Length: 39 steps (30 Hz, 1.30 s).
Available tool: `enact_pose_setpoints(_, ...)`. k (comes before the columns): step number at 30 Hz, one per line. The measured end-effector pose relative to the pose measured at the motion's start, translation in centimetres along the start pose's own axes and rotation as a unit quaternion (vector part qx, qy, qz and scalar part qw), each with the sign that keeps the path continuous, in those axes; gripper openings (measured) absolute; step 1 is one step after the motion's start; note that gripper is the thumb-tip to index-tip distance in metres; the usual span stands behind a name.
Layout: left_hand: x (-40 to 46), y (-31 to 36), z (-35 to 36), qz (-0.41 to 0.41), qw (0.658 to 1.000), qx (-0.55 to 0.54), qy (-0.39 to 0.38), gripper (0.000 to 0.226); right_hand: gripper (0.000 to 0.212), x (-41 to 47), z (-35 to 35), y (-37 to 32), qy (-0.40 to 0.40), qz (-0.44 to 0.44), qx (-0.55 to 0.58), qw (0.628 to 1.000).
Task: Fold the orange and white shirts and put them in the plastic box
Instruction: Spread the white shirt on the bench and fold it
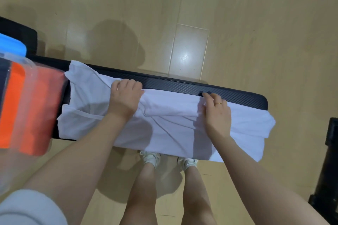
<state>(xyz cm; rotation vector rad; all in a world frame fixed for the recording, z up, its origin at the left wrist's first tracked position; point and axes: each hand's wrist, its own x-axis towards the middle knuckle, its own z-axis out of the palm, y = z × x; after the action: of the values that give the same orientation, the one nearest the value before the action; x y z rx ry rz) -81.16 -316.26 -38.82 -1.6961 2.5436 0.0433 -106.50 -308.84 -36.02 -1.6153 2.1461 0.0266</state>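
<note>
A white shirt (164,129) lies spread and wrinkled across a narrow black table (228,89), its near edge hanging over the front. My left hand (125,95) is curled shut on a fold of the shirt at its far edge. To the right, my right hand (216,113), with a ring on one finger, pinches the shirt's far edge by the fingertips. At the left stands a clear plastic box (42,107) with an orange shirt (14,109) folded inside it. A blue lid (11,45) shows behind the box.
The table stands on a pale wooden floor (201,14). My legs and white shoes (151,159) are just below the table's front edge. A black object (329,160) stands at the right edge of the view, another dark one at the far left.
</note>
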Motion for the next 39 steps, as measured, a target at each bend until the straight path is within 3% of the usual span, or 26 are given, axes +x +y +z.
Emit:
enact_pose_setpoints(3, 0.4, -0.7, -0.5, -0.040, 0.999, 0.014, -0.020, 0.024, 0.034, 1.1, 0.2, 0.3, 0.025, -0.004, -0.058, 0.998)
enact_pose_setpoints(5, 0.2, -0.5, -0.4, -0.071, 0.997, -0.033, 0.000, 0.015, 0.030, 1.3, 0.3, 0.9, 0.034, -0.022, -0.066, 0.997)
enact_pose_setpoints(7, -0.2, 0.8, -0.1, -0.078, 0.994, -0.062, 0.042, 0.021, 0.028, 0.7, 0.4, 1.7, 0.055, -0.035, -0.051, 0.997)
enact_pose_setpoints(11, -1.0, 7.0, -0.2, 0.082, 0.986, -0.129, 0.065, 0.042, 0.028, -2.5, 0.2, 4.5, 0.051, -0.020, 0.005, 0.998)
enact_pose_setpoints(15, -2.7, 12.3, 0.8, 0.202, 0.972, -0.120, 0.029, 0.022, 0.027, -4.5, -0.4, 9.2, 0.031, -0.041, -0.056, 0.997)
enact_pose_setpoints(17, -2.8, 13.4, 0.7, 0.194, 0.974, -0.112, 0.027, 0.011, 0.028, -4.6, -0.8, 11.3, 0.029, -0.058, -0.099, 0.993)
enact_pose_setpoints(22, -2.0, 14.2, -0.8, 0.145, 0.988, -0.053, 0.003, 0.025, 0.011, -4.7, -1.8, 14.0, 0.051, -0.077, -0.149, 0.984)
enact_pose_setpoints(28, -1.9, 15.9, -2.2, 0.138, 0.987, -0.050, -0.066, 0.010, 0.037, -8.6, -1.7, 13.4, 0.079, -0.081, -0.078, 0.990)
enact_pose_setpoints(33, -2.3, 17.4, 0.2, 0.167, 0.974, -0.080, -0.129, 0.078, 0.060, -7.0, 1.5, 8.2, 0.012, -0.133, -0.048, 0.990)
enact_pose_setpoints(36, -2.6, 16.7, 1.4, 0.112, 0.981, -0.064, -0.143, 0.087, 0.063, -5.1, 3.7, 8.7, -0.022, -0.101, -0.083, 0.991)
enact_pose_setpoints(39, -3.1, 16.2, 1.9, 0.056, 0.988, -0.060, -0.128, 0.088, 0.058, -5.2, 4.0, 11.9, 0.003, -0.078, -0.115, 0.990)
